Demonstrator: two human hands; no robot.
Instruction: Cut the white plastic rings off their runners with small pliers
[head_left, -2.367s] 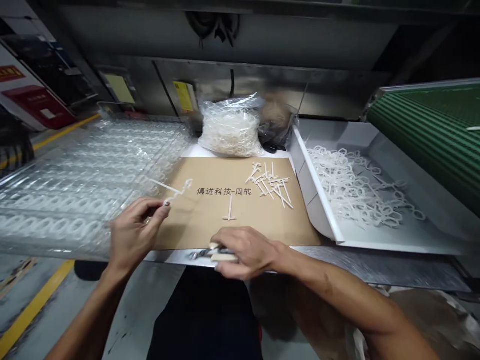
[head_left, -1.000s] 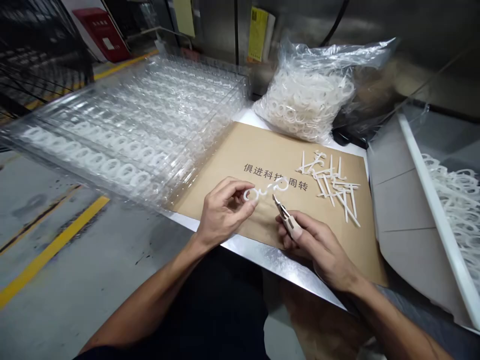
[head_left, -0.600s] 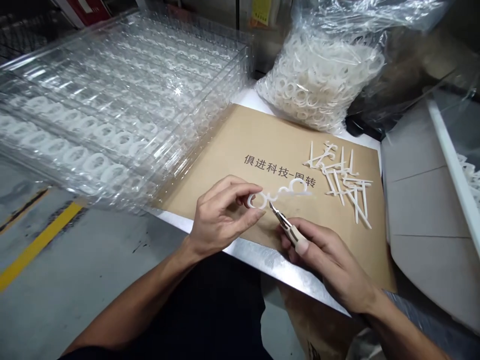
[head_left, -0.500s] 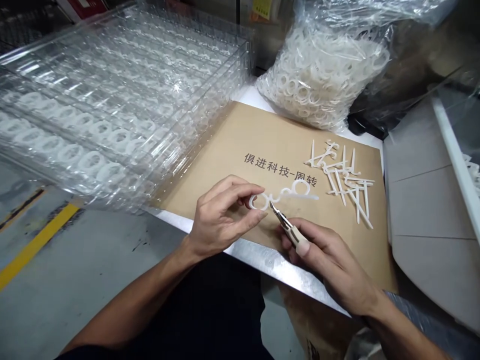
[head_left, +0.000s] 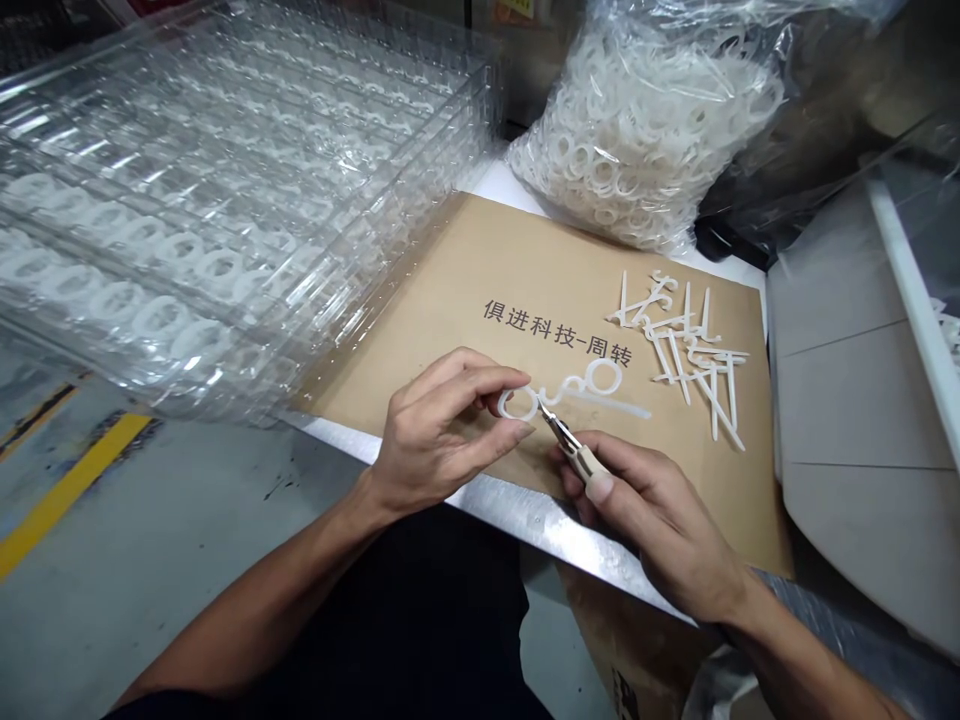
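My left hand (head_left: 450, 425) pinches a white plastic ring (head_left: 517, 416) between thumb and fingers. A curvy strip joins that ring to a second ring (head_left: 604, 362) and a straight stem (head_left: 619, 404), all one moulded piece. In my right hand (head_left: 649, 510) is a pair of nippers (head_left: 571, 445) with light handles, closed around by the fingers. Their tips touch the strip right beside the held ring; whether the blades have cut through I cannot tell. Below lies a brown cardboard sheet (head_left: 420, 320) with printed dark characters.
A heap of white plastic offcuts (head_left: 679, 340) lies on the cardboard's right side. A clear bag of white rings (head_left: 622, 150) stands behind. Stacked clear trays (head_left: 247, 200) filled with rings rise at left. A grey-white box (head_left: 862, 400) borders the right.
The far ring and stem have turned slightly, the stem's end shifting right and down. My hands keep nearly the same places. The view has tilted a little.
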